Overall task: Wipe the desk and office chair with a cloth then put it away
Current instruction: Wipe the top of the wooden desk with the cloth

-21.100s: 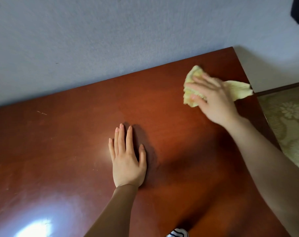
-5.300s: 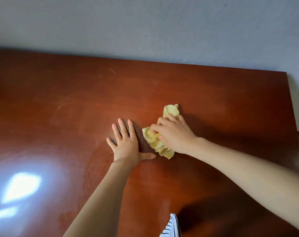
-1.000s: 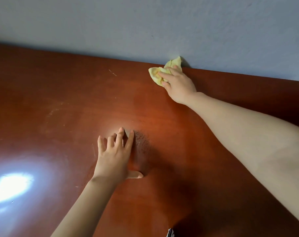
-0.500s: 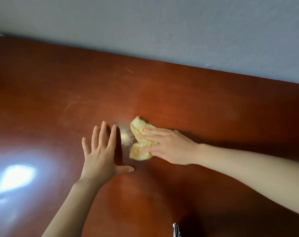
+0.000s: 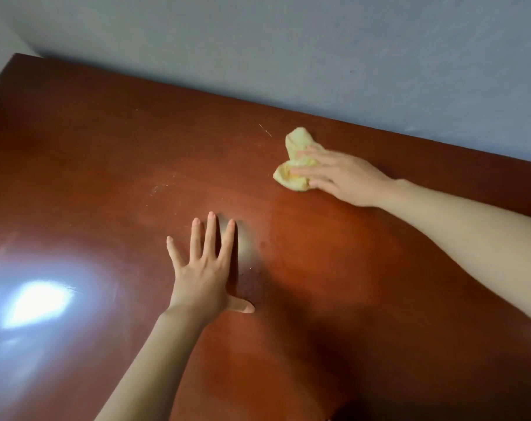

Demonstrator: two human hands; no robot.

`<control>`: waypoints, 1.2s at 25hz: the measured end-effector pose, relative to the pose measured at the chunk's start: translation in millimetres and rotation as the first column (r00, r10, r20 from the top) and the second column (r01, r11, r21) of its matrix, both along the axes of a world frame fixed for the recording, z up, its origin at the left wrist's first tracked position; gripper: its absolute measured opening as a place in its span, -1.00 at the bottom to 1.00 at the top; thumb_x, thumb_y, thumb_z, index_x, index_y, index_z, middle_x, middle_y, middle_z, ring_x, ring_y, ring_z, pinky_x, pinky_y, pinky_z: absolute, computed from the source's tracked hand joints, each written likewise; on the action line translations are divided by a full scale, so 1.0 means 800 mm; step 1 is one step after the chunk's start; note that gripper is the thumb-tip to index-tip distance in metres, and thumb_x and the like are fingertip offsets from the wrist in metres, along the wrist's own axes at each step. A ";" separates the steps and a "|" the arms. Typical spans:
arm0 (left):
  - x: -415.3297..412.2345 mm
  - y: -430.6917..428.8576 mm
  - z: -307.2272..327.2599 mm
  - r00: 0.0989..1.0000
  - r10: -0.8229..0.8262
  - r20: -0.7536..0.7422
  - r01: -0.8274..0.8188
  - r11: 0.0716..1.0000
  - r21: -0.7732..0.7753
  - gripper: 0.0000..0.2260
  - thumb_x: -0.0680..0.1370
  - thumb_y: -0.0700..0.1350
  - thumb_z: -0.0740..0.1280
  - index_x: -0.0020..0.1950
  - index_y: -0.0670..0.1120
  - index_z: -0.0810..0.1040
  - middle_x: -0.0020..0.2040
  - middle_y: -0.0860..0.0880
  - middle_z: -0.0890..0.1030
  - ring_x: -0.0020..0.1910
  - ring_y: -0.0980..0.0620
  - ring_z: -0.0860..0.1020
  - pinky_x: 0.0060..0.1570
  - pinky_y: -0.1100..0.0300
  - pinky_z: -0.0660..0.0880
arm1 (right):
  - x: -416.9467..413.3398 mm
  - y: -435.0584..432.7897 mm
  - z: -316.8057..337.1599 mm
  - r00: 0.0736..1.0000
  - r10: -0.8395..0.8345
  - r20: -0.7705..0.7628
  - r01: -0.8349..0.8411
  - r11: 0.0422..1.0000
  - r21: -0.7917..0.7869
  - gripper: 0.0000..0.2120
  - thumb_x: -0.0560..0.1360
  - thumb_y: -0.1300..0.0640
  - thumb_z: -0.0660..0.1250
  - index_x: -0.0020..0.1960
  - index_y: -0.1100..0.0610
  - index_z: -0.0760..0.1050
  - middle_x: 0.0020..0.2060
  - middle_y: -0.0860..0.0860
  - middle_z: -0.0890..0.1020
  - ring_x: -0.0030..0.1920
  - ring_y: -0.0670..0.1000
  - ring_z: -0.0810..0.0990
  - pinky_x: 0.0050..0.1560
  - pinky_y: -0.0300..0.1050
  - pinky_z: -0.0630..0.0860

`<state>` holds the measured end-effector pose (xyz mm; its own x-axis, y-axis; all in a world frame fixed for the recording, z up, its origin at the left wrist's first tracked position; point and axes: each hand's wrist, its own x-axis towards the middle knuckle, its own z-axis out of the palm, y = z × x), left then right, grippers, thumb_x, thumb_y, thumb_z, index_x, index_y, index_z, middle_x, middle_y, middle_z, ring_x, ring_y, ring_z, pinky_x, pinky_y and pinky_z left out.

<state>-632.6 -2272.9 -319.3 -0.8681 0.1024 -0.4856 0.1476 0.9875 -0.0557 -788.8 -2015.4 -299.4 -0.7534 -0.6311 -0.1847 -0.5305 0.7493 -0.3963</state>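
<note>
The yellow cloth (image 5: 296,161) lies bunched on the desk (image 5: 106,165), toward the far right part of the top and a little short of the back edge. One rounded lobe sticks up toward the wall, another bulges out to the left, and the rest is covered by the right hand (image 5: 344,177). That hand lies on top of the cloth with the fingers (image 5: 311,154) stretched out almost straight and pointing left, pressing the fabric flat against the wood rather than curling round it. The right forearm runs in from the right edge, low over the desk.

The left hand (image 5: 205,273) rests palm down near the middle of the desk, well apart from the cloth. Its fingers are straight and spread, the thumb out to the right, and it holds nothing. Its forearm comes up from the bottom edge.

The desk is glossy reddish-brown wood. A bright patch of reflected light (image 5: 36,302) sits at the lower left, pale smudges and a thin scratch (image 5: 265,130) mark the surface left of the cloth. A plain grey-blue wall (image 5: 319,50) runs along the back edge of the desk.
</note>
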 end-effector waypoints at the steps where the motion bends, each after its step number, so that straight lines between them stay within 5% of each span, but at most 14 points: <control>1: 0.001 0.000 -0.001 1.000 0.010 0.002 -0.010 1.000 0.000 0.31 0.11 0.55 0.26 0.30 -0.01 -0.68 0.47 -0.14 -0.47 0.43 -0.23 -0.45 0.31 -0.42 -0.22 | -0.014 -0.003 -0.006 0.998 -0.060 -0.012 0.060 0.998 -0.007 -0.61 0.64 0.11 0.12 0.46 -0.04 0.29 0.52 0.00 0.16 0.53 0.02 0.04 0.47 -0.02 0.07; 5: 0.001 -0.002 -0.005 0.996 0.080 0.046 -0.081 0.997 0.013 0.31 0.08 0.57 0.24 0.28 0.03 -0.69 0.39 -0.09 -0.56 0.36 -0.23 -0.51 0.30 -0.43 -0.22 | -0.076 -0.064 -0.026 0.981 -0.185 -0.053 0.189 0.979 0.072 -0.57 0.66 0.06 0.06 0.51 -0.07 0.17 0.55 0.03 0.07 0.54 0.05 -0.04 0.46 0.03 0.08; 9: 0.000 -0.004 -0.006 0.993 0.098 0.061 -0.100 0.995 0.025 0.31 0.07 0.57 0.25 0.28 0.06 -0.70 0.37 -0.06 -0.59 0.37 -0.22 -0.51 0.30 -0.42 -0.25 | -0.094 -0.125 -0.041 0.986 -0.135 -0.093 0.144 0.985 0.099 -0.54 0.65 0.05 0.04 0.54 -0.02 0.10 0.54 0.11 0.03 0.54 0.11 -0.09 0.49 -0.01 -0.03; 17: -0.006 -0.007 -0.003 0.996 0.083 0.042 -0.083 0.997 -0.004 0.30 0.09 0.54 0.30 0.33 0.06 -0.63 0.48 -0.07 -0.46 0.46 -0.22 -0.40 0.35 -0.35 -0.24 | 0.010 -0.116 -0.043 0.966 0.213 -0.143 -0.213 0.977 0.017 -0.58 0.62 0.04 0.14 0.47 -0.08 0.27 0.51 0.02 0.21 0.52 0.03 0.07 0.47 -0.05 0.03; 24: -0.005 -0.003 0.002 0.997 0.077 0.015 -0.077 0.997 0.000 0.31 0.08 0.53 0.32 0.42 0.04 -0.52 0.51 -0.07 -0.39 0.49 -0.21 -0.33 0.38 -0.31 -0.20 | 0.113 0.010 -0.028 0.874 0.475 -0.099 -0.479 0.877 -0.023 -0.66 0.51 0.10 0.38 0.28 -0.04 0.53 0.37 0.00 0.45 0.42 0.04 0.35 0.39 -0.01 0.30; 27: -0.005 -0.003 0.004 0.997 0.072 0.008 -0.072 0.997 -0.008 0.31 0.07 0.54 0.31 0.46 0.04 -0.47 0.52 -0.08 -0.38 0.50 -0.21 -0.30 0.39 -0.29 -0.17 | 0.082 0.049 -0.023 0.933 0.341 -0.114 -0.340 0.940 0.021 -0.64 0.50 0.13 0.39 0.29 -0.03 0.53 0.37 0.01 0.44 0.41 0.05 0.36 0.35 0.06 0.38; 30: -0.005 -0.001 0.005 0.997 0.076 0.004 -0.076 0.997 -0.001 0.32 0.07 0.54 0.33 0.47 0.05 -0.45 0.52 -0.07 -0.37 0.51 -0.20 -0.29 0.41 -0.26 -0.15 | 0.030 0.069 -0.021 0.997 0.052 -0.057 -0.049 0.997 0.061 -0.61 0.59 0.09 0.23 0.41 -0.08 0.36 0.48 -0.03 0.25 0.51 0.00 0.13 0.45 0.07 0.22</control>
